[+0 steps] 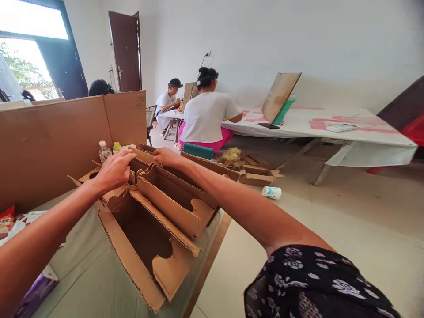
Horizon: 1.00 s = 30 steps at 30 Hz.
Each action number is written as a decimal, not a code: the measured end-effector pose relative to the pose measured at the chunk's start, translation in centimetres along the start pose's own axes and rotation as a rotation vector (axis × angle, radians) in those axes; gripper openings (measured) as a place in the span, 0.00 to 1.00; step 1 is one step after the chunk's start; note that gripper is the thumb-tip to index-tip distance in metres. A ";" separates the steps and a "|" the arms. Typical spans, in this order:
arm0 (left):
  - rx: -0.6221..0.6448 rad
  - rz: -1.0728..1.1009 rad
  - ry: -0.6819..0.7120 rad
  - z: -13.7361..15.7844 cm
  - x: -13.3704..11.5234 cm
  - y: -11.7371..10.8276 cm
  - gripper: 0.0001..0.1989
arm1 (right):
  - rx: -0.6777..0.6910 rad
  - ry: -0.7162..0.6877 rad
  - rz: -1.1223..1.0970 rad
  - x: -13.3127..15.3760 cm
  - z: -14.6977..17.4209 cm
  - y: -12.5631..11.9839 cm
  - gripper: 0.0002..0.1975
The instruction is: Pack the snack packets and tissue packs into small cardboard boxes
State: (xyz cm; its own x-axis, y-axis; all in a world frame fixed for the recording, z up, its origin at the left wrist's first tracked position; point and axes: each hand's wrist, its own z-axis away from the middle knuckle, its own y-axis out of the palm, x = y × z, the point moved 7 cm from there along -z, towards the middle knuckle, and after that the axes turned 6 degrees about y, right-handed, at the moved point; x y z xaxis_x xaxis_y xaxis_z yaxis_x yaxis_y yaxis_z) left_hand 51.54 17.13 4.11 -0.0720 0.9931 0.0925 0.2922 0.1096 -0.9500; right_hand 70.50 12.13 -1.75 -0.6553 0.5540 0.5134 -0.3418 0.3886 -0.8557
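Observation:
Several open brown cardboard boxes stand side by side on the table, among them a near box (142,229) and a middle box (172,198). Their walls have rough cut edges, and the near ends carry curved cutouts. My left hand (115,170) is over the far left part of the boxes, fingers stretched forward and thumb apart, close to a cardboard wall. At the far end, my right hand (167,157) has its fingers bent around the edge of a cardboard box (192,174). Its fingertips are partly hidden.
A tall cardboard panel (66,141) stands at the left beside a clear bottle (105,152). A purple packet (36,293) lies lower left. On the floor are a paper cup (272,193) and a cardboard tray (256,176). A person (208,115) sits ahead at a long white-covered table (298,126).

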 end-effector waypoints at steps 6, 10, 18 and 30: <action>0.212 -0.014 0.067 -6.6 0.3 5.7 0.19 | 0.060 -0.167 0.019 1.0 1.4 1.1 0.20; 0.306 -0.012 0.018 -7.1 0.9 8.1 0.17 | 0.097 -0.168 0.045 0.7 1.3 0.9 0.18; 0.330 0.001 -0.075 -6.1 1.5 8.9 0.17 | 0.100 0.009 0.239 1.0 -2.8 0.1 0.12; 0.316 0.021 -0.092 -5.7 1.3 9.1 0.17 | -0.095 0.186 0.152 -0.1 -3.9 1.6 0.17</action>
State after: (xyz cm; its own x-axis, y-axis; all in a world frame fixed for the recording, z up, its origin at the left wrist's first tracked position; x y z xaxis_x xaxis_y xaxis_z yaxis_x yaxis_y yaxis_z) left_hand 59.52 19.62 -2.75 -0.1593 0.9855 0.0581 -0.0152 0.0564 -0.9983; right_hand 72.65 15.54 -2.92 -0.5563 0.7340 0.3897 -0.1778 0.3531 -0.9186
